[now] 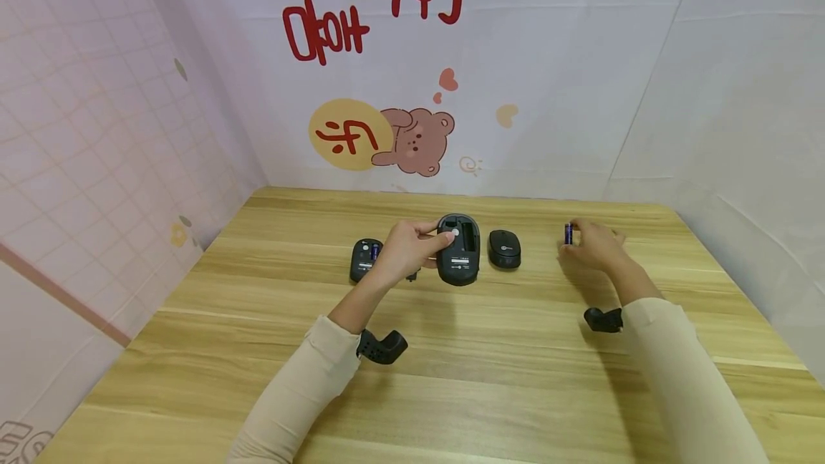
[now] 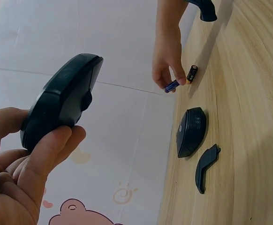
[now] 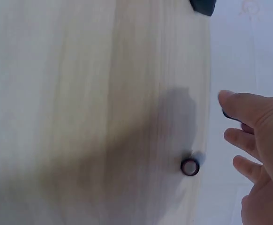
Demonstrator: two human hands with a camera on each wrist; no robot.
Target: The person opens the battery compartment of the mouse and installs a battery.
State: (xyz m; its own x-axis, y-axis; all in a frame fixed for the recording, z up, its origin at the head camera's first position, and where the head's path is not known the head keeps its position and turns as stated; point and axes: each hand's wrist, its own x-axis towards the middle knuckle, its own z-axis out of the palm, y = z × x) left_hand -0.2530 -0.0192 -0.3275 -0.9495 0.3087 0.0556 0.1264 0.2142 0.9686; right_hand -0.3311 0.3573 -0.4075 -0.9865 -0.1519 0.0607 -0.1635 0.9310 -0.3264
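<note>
My left hand [image 1: 410, 253] grips a black computer mouse [image 1: 459, 263] above the table, its underside facing the head view with the battery slot uncovered. In the left wrist view this mouse is seen from its side. Over to the right, my right hand [image 1: 596, 243] pinches a blue battery [image 1: 568, 233] between thumb and fingers. A second battery [image 2: 192, 73] stands on the table beside that hand; the right wrist view shows this battery [image 3: 190, 167] end-on. A curved black battery cover [image 2: 206, 168] lies near another mouse [image 2: 192, 132] in the left wrist view.
The other black mouse [image 1: 505, 249] sits upright on the wooden table [image 1: 515, 392]. Left of my left hand, an upturned mouse [image 1: 361, 261] has a blue battery in its slot. A small dark piece [image 1: 412, 276] lies beside it. A printed white wall [image 1: 548, 92] rises behind the table.
</note>
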